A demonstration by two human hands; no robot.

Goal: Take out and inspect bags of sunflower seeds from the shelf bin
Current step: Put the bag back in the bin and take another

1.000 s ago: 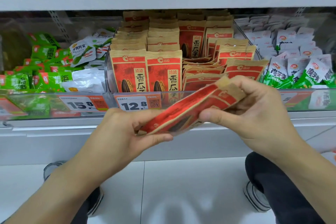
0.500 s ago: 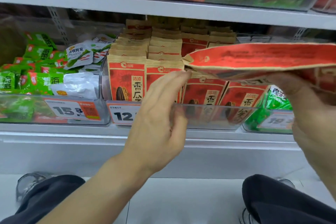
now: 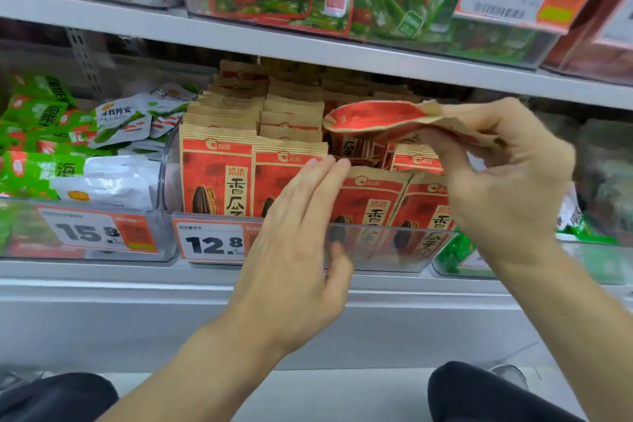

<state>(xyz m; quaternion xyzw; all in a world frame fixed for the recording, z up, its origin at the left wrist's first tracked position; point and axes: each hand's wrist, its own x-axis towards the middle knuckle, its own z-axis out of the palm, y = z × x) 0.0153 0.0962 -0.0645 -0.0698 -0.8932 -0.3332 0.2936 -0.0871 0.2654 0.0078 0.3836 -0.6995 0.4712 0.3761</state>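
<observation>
Right hand (image 3: 507,188): pinches a bag (image 3: 376,118) held flat above the bin (image 3: 376,253) (red face up).
Left hand (image 3: 301,250): fingers straight, touching the front bags (image 3: 219,178).

Light: bright, even, cast from overhead | Shadows: deep under the upper shelf (image 3: 342,55) | Glare: soft sheen seen on the clear bin (image 3: 376,250) front | Blur: right edge smeared | Distortion: shelf lines bent by the wide lens
</observation>
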